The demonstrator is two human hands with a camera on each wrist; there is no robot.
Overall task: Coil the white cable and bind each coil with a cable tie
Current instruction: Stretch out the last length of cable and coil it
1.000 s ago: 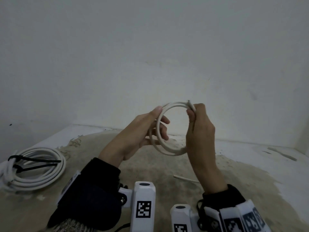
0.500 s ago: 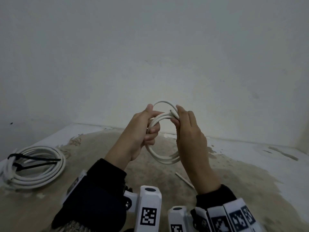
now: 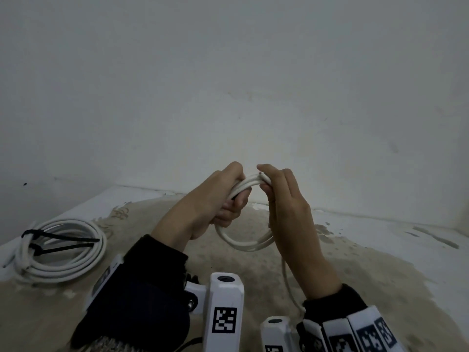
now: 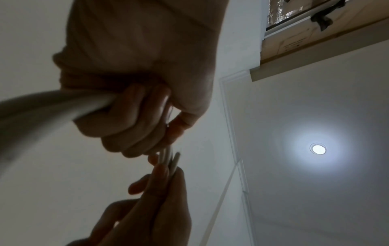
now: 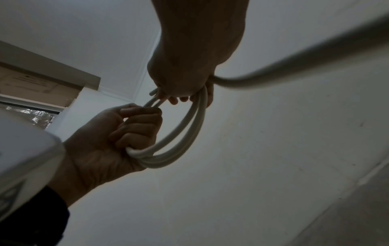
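We wear dark sleeves (image 3: 142, 295) on both arms. White camera blocks (image 3: 224, 313) with black square-patterned markers sit at each wrist, and a marker-printed white band (image 3: 355, 331) wraps the right one.

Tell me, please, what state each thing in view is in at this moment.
White cable coil: looped, held up off the surface between both hands, no tie visible on it.
Left hand: fingers curled round the coil's left side.
Right hand: pinches the strands at the coil's top, beside the cut end.
Finished coil: lying flat on the surface, bound with two black cable ties.
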